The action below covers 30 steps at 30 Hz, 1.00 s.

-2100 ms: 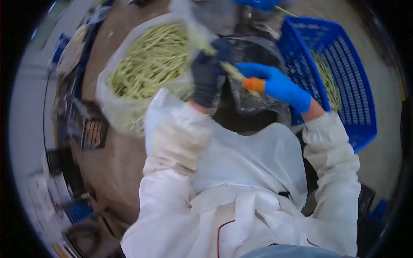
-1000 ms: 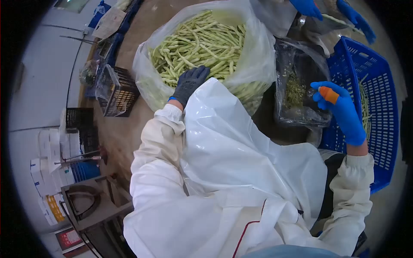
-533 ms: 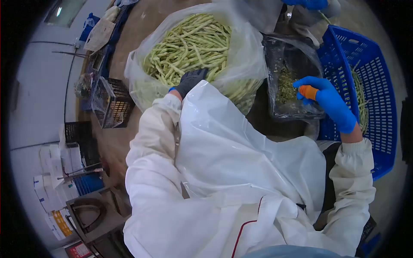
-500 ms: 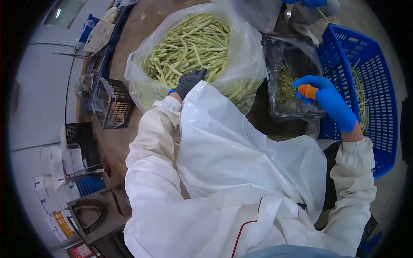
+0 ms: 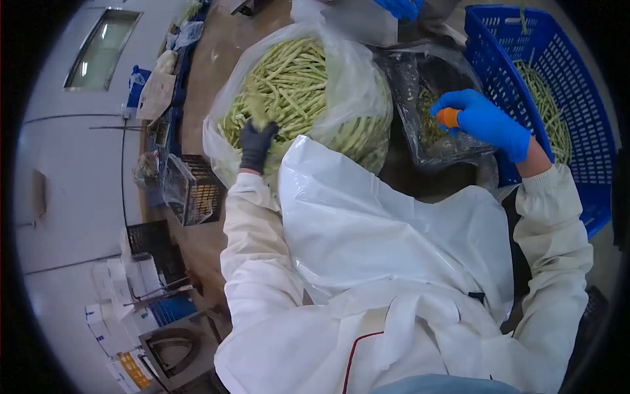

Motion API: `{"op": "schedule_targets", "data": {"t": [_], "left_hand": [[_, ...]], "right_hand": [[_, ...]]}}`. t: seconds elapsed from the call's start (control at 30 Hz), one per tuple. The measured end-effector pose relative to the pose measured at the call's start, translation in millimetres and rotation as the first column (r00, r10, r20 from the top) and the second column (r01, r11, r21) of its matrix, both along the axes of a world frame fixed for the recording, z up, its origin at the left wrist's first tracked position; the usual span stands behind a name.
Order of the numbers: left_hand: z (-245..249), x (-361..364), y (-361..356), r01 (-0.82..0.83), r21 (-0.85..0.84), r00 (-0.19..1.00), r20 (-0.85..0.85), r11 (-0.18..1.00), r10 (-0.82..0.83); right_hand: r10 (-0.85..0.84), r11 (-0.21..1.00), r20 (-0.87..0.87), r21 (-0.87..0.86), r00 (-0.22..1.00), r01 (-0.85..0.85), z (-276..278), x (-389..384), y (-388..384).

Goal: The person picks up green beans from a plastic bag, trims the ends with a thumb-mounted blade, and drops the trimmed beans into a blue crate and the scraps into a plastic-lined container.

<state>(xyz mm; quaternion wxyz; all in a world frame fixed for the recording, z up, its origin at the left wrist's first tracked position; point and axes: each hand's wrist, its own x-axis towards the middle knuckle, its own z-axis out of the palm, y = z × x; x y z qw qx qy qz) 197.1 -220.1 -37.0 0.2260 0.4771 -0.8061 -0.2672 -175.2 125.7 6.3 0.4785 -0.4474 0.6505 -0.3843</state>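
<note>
A big clear plastic bag (image 5: 357, 131) stands open in front of me, full of long pale green beans (image 5: 298, 82). Over its left side is my left hand (image 5: 257, 146) in a dark grey glove, fingers closed around a bunch of green beans, blurred by motion. My right hand (image 5: 492, 125), in a blue glove, grips a short orange handle (image 5: 449, 117); the tool's working end is hidden. That hand hovers above a bin lined with dark plastic (image 5: 446, 154), where small green scraps (image 5: 430, 125) lie.
To the right stands a blue perforated crate (image 5: 584, 131) with long beans (image 5: 545, 105) inside. Another person's blue-gloved hand (image 5: 401, 8) shows at the top edge. A black crate (image 5: 193, 190) sits left of the bag. A white apron (image 5: 387, 217) covers my lap.
My left hand has shifted left across the beans and now has a blurred bunch raised in it. My right hand keeps the orange handle over the bin. The whole view has turned slightly.
</note>
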Motion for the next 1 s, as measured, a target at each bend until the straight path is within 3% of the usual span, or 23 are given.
{"op": "schedule_targets", "data": {"t": [0.03,0.1,0.17,0.27,0.4,0.5,0.53,0.63,0.67,0.77,0.8,0.9,0.97,1.0], "left_hand": [[18.2,0.6,-0.8,0.111,0.156,0.933,-0.358,0.981,-0.049],[69.4,-7.4,12.8,0.268,0.135,0.804,-0.576,0.954,-0.145],[110.4,-19.7,31.5,0.296,0.278,0.66,-0.751,0.914,0.014],[106.7,-21.7,-0.9,0.015,0.239,0.752,-0.643,0.971,0.147],[126.0,-49.1,-7.9,0.041,0.12,0.36,-0.928,0.992,0.098],[155.8,-69.3,17.9,0.007,-0.075,0.359,-0.931,0.997,-0.073],[165.4,-74.5,19.8,-0.066,-0.047,0.346,-0.938,0.997,-0.021],[193.4,-96.1,48.8,-0.178,-0.303,0.432,-0.879,0.936,-0.202],[202.4,-98.8,57.2,-0.033,-0.357,0.44,-0.844,0.934,-0.307],[215.9,-111.9,92.4,0.293,-0.15,0.239,-0.945,0.944,-0.224],[207.9,-112.3,94.3,0.346,-0.214,0.289,-0.902,0.914,-0.321],[175.2,-140.2,127.9,0.543,0.024,0.117,-0.992,0.84,-0.047],[141.7,-156.8,133.7,0.681,0.092,0.097,-0.995,0.727,0.034],[124.5,-165.9,134.9,0.743,0.161,0.045,-0.98,0.65,0.192]], "right_hand": [[-0.009,1.0,0.006,-0.002,1.0,0.009,1.1,0.9,1.5],[-0.001,1.0,-0.026,-0.007,1.0,0.001,5.0,1.5,2.5],[0.029,1.0,-0.095,-0.007,0.995,-0.03,6.4,2.1,2.8],[-0.047,0.993,-0.027,-0.105,0.999,0.044,-3.8,5.7,0.8],[-0.004,0.988,-0.016,-0.155,1.0,0.001,-1.5,3.7,-2.3],[-0.036,0.982,-0.003,-0.183,0.999,0.035,4.0,7.3,-3.4],[-0.046,0.98,0.011,-0.193,0.999,0.047,5.6,9.0,-3.4],[-0.02,0.989,-0.031,-0.15,0.999,0.015,8.6,6.0,-6.0],[-0.001,0.993,-0.057,-0.121,0.998,-0.006,8.9,4.8,-7.2],[-0.042,0.984,-0.047,-0.173,0.998,0.033,5.0,7.1,-11.4],[-0.038,0.981,-0.005,-0.192,0.999,0.036,2.7,8.5,-12.8],[-0.012,0.975,0.145,-0.219,0.989,0.043,4.6,12.5,-14.6],[0.028,0.979,0.292,-0.203,0.956,0.033,12.7,27.0,-11.0],[0.071,0.977,0.305,-0.215,0.95,-0.004,13.1,32.8,-8.2]]}}
